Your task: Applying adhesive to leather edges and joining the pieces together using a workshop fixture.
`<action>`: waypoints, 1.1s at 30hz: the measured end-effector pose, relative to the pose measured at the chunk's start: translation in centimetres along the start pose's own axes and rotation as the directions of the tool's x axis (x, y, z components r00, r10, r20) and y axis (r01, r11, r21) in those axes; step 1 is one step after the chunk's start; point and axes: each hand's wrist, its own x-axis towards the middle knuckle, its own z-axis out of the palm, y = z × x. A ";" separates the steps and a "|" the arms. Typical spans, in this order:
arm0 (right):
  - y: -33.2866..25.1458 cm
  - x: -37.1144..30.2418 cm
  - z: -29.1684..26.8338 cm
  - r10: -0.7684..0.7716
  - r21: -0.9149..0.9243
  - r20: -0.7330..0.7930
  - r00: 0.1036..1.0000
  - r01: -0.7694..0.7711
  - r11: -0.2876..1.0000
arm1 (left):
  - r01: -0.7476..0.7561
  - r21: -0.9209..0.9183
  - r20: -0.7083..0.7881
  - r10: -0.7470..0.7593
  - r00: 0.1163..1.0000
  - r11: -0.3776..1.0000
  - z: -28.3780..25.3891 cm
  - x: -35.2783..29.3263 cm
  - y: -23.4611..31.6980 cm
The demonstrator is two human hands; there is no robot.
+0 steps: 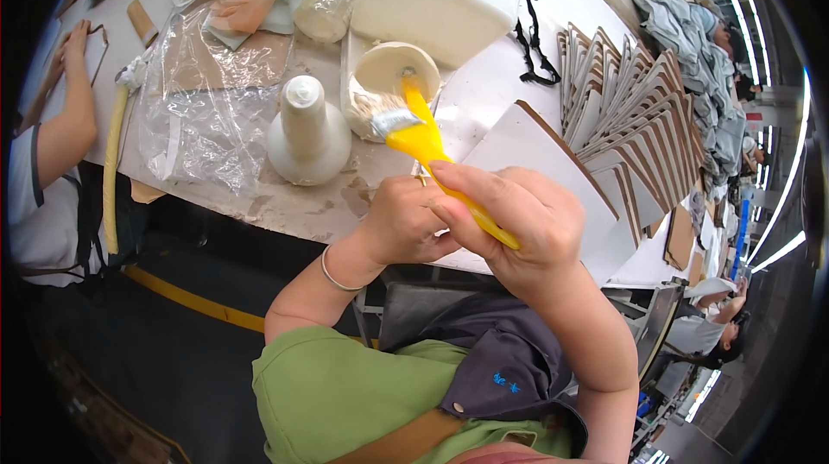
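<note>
My right hand (pixel 527 222) is closed around the yellow handle of a paintbrush (pixel 423 140). The bristles are coated with something whitish and lie against the rim of a cream-coloured bowl (pixel 414 63), which has white residue on its inside. Close beside it my left hand (pixel 406 218) is curled at the table edge; its fingertips are partly hidden, and I cannot make out what they hold. A flat white piece with a brown edge (pixel 522 149) lies just beyond my right hand. Left of the bowl stands a white bottle with a tapered neck (pixel 306 136).
A large white plastic container (pixel 436 2) stands behind the bowl. Fanned white pieces with brown edges (pixel 635 119) lie to the right, near a black strap (pixel 537 50). Clear plastic sheeting (pixel 203 119) covers part of the left side. Another person's arm (pixel 78 101) works at far left.
</note>
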 end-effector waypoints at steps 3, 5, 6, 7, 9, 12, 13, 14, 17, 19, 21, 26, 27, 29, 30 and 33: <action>0.3 1.2 1.1 -0.049 -0.025 -0.098 0.994 0.047 0.999 | -0.015 0.055 0.064 0.011 0.998 0.998 -0.2 0.3 -0.2; 1.3 1.0 2.6 -0.063 -0.043 -0.110 0.992 0.058 0.997 | -0.040 0.104 0.104 0.029 0.994 0.994 -0.2 0.2 -0.1; 0.7 0.8 1.9 -0.072 -0.079 -0.038 0.997 0.069 0.994 | 0.061 0.062 0.099 -0.067 0.993 0.996 -0.1 0.0 0.0; 0.5 0.4 1.6 -0.065 -0.089 -0.050 0.997 0.060 0.994 | 0.159 0.019 0.101 -0.160 0.982 0.987 0.1 -0.3 0.1; 0.3 -0.6 1.0 -0.032 0.059 -0.115 0.993 0.039 0.997 | 0.244 -0.022 0.124 -0.240 0.963 0.970 0.1 -0.3 0.0; 0.0 -1.7 -0.5 0.013 0.133 -0.176 0.984 0.011 0.991 | 0.377 0.017 0.315 -0.363 0.877 0.926 0.3 0.2 0.0; 0.0 -2.1 -0.9 0.009 0.190 -0.237 0.972 0.038 0.981 | 0.338 -0.108 0.276 -0.299 0.914 0.935 1.1 0.5 0.0; 0.0 -2.7 -1.4 0.011 0.189 -0.257 0.966 0.039 0.981 | 0.291 -0.230 0.230 -0.239 0.943 0.929 1.9 0.8 0.0; 0.1 -5.7 -4.3 0.156 0.276 -0.376 0.914 -0.050 0.960 | 0.058 0.242 0.176 -0.102 0.979 0.969 4.5 1.8 -0.6; 0.6 -8.4 -7.1 0.269 0.340 -0.371 0.889 -0.140 0.930 | 0.125 0.335 0.246 -0.215 0.945 0.934 5.9 2.7 -1.9; 0.5 -10.6 -8.8 0.422 0.476 -0.419 0.804 -0.201 0.856 | 0.404 0.340 0.129 -0.467 0.875 0.850 6.8 4.1 -2.7; 1.9 -16.4 -10.0 0.513 0.567 -0.477 0.713 -0.196 0.800 | 0.682 -0.043 0.224 -0.658 0.719 0.730 5.9 5.7 -1.2; 1.9 -17.1 -9.7 0.521 0.577 -0.481 0.705 -0.193 0.794 | 0.777 -0.212 0.405 -0.671 0.621 0.592 5.6 5.8 -0.7; 1.9 -18.3 -9.2 0.531 0.569 -0.486 0.694 -0.210 0.795 | 0.800 -0.333 0.405 -0.691 0.599 0.499 5.8 4.4 1.6; 1.8 -18.6 -9.0 0.539 0.579 -0.489 0.686 -0.207 0.789 | 0.735 -0.368 0.346 -0.650 0.677 0.570 5.8 3.6 2.5; 1.6 -18.9 -8.5 0.428 0.402 -0.503 0.751 -0.235 0.885 | 0.635 -0.392 0.256 -0.583 0.771 0.666 6.2 1.8 4.6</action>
